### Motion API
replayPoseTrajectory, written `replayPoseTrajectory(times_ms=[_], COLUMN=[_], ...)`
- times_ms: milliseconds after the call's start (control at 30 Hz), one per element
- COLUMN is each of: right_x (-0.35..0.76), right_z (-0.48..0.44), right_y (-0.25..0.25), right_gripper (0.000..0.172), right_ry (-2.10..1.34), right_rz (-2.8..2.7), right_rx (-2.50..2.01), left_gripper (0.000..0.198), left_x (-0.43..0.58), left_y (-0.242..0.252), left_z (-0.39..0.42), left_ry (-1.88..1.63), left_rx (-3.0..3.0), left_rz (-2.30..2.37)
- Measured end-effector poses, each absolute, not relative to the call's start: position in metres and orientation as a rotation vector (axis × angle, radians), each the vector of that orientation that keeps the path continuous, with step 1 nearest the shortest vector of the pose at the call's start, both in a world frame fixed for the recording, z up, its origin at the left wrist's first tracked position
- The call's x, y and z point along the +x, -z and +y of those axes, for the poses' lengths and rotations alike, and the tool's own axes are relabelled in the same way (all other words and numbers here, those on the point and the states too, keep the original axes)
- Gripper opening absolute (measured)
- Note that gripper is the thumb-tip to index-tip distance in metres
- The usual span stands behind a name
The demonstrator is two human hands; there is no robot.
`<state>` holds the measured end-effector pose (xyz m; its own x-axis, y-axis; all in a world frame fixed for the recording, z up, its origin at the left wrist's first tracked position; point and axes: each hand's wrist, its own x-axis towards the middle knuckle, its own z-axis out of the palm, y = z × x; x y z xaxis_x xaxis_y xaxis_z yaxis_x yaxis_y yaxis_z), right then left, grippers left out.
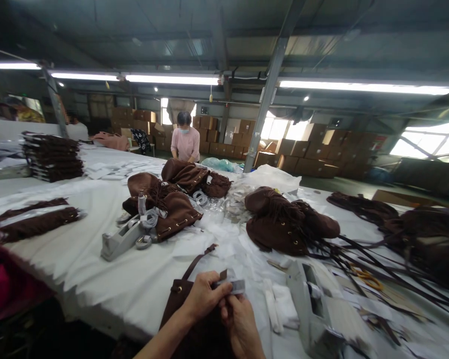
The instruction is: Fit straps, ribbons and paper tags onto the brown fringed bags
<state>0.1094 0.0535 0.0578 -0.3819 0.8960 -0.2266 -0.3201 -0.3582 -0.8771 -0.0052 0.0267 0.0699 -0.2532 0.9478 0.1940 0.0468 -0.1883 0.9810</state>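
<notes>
My left hand point(205, 295) and my right hand point(241, 321) meet above a dark brown bag point(175, 299) at the table's near edge. Both pinch a small translucent grey strip point(238, 285) between thumbs and fingers; its kind is unclear. A small flat brown piece point(223, 274) sticks up past my left fingertips. From the bag's top a thin brown strap point(198, 260) reaches away over the table. The bag has a gold eyelet, and my forearms and hands hide much of it.
A grey tape dispenser point(310, 304) stands right of my hands, another tape dispenser point(121, 239) ahead left. Brown fringed bags point(179, 214) lie mid-table, more bags point(284, 224) to the right. Orange-handled scissors point(368, 279) lie among straps. Across the table stands a person point(186, 142).
</notes>
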Motion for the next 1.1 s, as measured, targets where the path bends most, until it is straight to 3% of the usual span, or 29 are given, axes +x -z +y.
replayPoseTrajectory(times_ms=[333,400,533,733,1100], right_x=[0.116,0.120,0.126,0.131,0.123], right_z=[0.032,0.032,0.039,0.051,0.074], right_y=[-0.050,-0.046,-0.045,-0.062,-0.080], right_gripper=[0.051,0.042,0.013,0.014,0.020], right_ry=[-1.496,-1.316,-0.604,-0.015,0.118], right_rz=[-1.194,-1.387,-1.721,-1.911,-2.056], right_rx=[-0.866,-0.840,-0.754,-0.560,-0.313], left_gripper=[0.043,0.043,0.043,0.041,0.030], left_x=[-0.020,-0.021,-0.019,-0.023,-0.029], left_y=[-0.075,-0.076,-0.079,-0.089,-0.087], left_z=[0.029,0.029,0.029,0.032,0.049], left_ry=[-1.450,-1.454,-1.423,-1.338,-1.220], left_rx=[1.031,0.982,0.935,0.959,0.986], left_rz=[1.170,1.094,1.029,1.103,1.312])
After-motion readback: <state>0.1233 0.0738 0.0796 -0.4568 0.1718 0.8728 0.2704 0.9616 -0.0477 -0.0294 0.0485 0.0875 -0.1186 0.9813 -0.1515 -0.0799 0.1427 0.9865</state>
